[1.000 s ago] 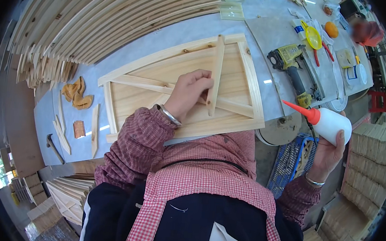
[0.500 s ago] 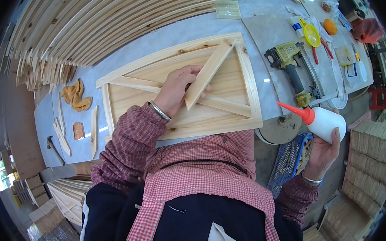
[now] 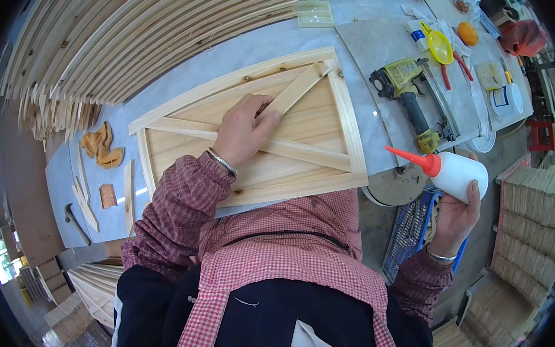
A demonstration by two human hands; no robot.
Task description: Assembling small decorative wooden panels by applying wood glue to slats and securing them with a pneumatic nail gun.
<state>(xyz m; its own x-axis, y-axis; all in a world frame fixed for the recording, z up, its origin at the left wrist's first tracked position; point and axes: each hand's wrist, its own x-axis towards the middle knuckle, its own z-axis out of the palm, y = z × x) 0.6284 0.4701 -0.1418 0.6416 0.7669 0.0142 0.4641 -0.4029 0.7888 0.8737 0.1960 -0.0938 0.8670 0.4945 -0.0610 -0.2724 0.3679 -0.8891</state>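
A framed wooden panel with a curved far edge lies on the workbench in front of me. One long diagonal strip crosses it. My left hand is closed around the near end of a shorter wooden slat. That slat slants up to the panel's far right corner, its near end hidden under my fingers beside the long strip. Off the panel's right side, my right hand holds a white squeeze bottle. Its long red nozzle points left toward the panel.
Many wooden strips are stacked at the far left. A nail gun, red-handled pliers and a yellow scoop lie at the right. A hammer, a brown cloth and loose offcuts lie left.
The short slat, tilted up in my left hand before, now lies down against the panel. My left hand has shifted onto its near end. The bottle is still in my right hand.
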